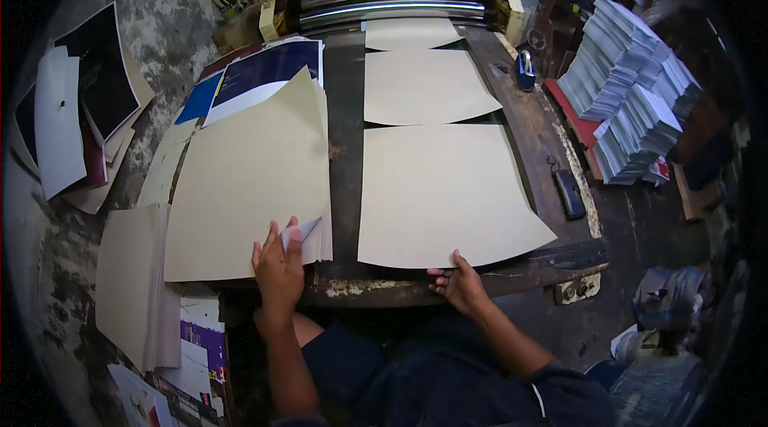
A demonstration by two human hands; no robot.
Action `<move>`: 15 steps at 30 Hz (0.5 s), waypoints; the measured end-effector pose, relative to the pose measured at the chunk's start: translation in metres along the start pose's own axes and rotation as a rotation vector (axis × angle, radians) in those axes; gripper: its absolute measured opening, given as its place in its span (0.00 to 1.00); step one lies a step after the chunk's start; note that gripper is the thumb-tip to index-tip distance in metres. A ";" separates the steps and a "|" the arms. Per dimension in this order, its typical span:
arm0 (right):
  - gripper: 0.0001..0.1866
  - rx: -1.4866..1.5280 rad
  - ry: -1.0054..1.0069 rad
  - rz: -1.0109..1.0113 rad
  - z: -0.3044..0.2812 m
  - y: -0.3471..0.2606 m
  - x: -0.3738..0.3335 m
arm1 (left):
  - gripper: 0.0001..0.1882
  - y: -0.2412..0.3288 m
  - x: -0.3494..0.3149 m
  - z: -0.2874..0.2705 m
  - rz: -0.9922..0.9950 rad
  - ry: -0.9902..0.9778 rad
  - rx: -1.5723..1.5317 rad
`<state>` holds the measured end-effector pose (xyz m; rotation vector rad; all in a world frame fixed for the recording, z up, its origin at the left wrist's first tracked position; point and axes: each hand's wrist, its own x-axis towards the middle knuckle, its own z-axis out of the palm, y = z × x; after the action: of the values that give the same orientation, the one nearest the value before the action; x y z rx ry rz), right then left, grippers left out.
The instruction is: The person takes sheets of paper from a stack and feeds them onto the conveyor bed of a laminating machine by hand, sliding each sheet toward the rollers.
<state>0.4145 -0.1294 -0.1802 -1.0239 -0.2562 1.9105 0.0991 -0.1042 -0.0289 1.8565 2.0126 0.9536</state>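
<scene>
One cream sheet (444, 195) on the tabletop (344, 131) is pinched by the right grip (462, 287), a corner of the paper stack (248, 179) by the left grip (278, 275) (creases should be avoided).

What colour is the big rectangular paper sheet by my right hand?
Pale cream; the rectangular paper sheet shows best in the head view.

Left hand (278, 271): pinching upturned corner of cream top sheet (248, 175). Right hand (462, 285): thumb over near edge of nearest loose sheet (440, 195), on desk (345, 187).
</scene>
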 end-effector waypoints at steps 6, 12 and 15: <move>0.26 0.021 -0.023 -0.125 -0.007 -0.005 0.018 | 0.21 -0.001 -0.008 0.008 0.064 0.069 0.125; 0.31 0.037 0.040 -0.200 0.009 -0.002 0.014 | 0.17 0.010 -0.005 -0.003 -0.190 0.450 -0.915; 0.31 0.028 0.012 -0.173 0.015 -0.006 0.005 | 0.15 0.010 -0.025 -0.001 0.141 0.228 -0.289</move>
<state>0.4058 -0.1182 -0.1702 -0.9629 -0.3007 1.7474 0.1106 -0.1288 -0.0285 1.8154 1.7591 1.4696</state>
